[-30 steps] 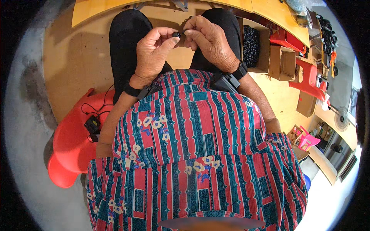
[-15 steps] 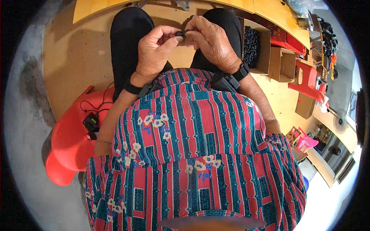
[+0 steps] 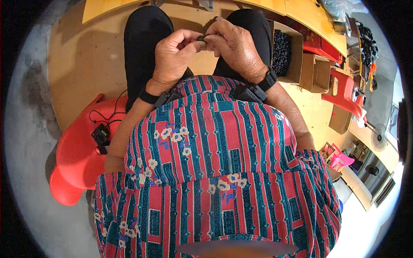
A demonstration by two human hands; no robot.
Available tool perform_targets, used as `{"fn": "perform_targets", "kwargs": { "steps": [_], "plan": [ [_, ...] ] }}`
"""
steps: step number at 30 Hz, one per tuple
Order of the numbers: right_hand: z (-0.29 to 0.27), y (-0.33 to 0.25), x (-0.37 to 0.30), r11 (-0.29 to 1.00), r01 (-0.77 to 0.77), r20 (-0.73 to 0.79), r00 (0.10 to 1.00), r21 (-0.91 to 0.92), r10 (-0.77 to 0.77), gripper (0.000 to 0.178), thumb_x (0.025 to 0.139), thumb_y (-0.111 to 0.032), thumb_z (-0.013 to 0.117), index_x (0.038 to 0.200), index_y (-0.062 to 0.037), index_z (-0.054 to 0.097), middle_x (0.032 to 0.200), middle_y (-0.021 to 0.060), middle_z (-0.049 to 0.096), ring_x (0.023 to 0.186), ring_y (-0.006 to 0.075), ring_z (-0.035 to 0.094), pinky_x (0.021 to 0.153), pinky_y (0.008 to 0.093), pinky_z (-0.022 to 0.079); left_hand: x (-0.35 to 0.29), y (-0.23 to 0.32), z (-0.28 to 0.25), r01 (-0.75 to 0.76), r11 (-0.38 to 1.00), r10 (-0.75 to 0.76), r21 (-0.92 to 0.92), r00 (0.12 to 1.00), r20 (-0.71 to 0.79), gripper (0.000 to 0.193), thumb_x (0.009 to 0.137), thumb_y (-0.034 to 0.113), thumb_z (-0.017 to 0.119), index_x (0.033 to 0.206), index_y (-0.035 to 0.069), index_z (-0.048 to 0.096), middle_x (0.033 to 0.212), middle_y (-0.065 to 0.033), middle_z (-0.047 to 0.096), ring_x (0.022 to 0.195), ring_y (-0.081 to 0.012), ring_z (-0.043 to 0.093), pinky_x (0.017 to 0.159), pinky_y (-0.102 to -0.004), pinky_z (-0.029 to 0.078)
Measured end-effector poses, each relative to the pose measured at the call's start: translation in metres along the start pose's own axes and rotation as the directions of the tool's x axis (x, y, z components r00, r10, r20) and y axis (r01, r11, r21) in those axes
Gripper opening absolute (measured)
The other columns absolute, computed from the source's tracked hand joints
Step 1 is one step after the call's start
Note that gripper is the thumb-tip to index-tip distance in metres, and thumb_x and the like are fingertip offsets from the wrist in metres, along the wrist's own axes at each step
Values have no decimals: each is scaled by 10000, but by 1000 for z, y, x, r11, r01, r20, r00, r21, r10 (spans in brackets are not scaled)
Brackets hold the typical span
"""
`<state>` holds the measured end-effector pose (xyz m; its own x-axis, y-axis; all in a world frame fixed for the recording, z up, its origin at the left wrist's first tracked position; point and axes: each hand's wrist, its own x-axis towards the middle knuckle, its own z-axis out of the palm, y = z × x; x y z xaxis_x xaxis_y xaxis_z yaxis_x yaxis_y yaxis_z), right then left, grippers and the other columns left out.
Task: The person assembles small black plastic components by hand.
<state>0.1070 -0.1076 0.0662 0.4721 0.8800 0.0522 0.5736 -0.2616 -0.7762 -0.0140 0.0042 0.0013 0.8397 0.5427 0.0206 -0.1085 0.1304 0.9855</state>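
one small black part pinched by left hand; right hand pinched closed against it, contents hidden

Plastic-looking dark piece, printed cloth shirt, matt cloth trousers, smooth plastic chair, matt cardboard box

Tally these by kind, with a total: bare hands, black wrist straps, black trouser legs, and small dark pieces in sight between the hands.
Bare hands: 2
Black wrist straps: 2
Black trouser legs: 2
Small dark piece in sight: 1 (more may be hidden)
Total in sight: 7
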Motion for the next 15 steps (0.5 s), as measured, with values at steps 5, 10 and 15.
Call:
{"fn": "perform_targets", "kwargs": {
  "steps": [5,10,15],
  "plan": [
    [-3,3,2,999,-16,59,998,35,13,115,834,-115,608,839,-4,579,593,109,586,496,176,607,472,281,478,0,1,-2,-27,997,25,69,999,36,114,805,16,650,918,2,649,781,-23,645,691,-60,579,638,-205,485],
    [-3,4,1,991,-74,78,995,113,65,116,840,-110,600,832,3,579,602,92,608,522,140,621,484,263,489,1,7,-3,-57,988,50,140,997,51,117,801,3,643,918,-1,652,782,-32,649,696,-73,595,633,-211,489],
    [2,11,7,975,-89,119,991,205,65,121,854,-101,595,828,16,578,624,76,610,538,121,614,492,251,490,-2,0,-6,-12,996,9,91,999,43,127,835,4,626,960,-15,641,835,-24,653,746,-71,592,684,-213,493]
  ]
}}
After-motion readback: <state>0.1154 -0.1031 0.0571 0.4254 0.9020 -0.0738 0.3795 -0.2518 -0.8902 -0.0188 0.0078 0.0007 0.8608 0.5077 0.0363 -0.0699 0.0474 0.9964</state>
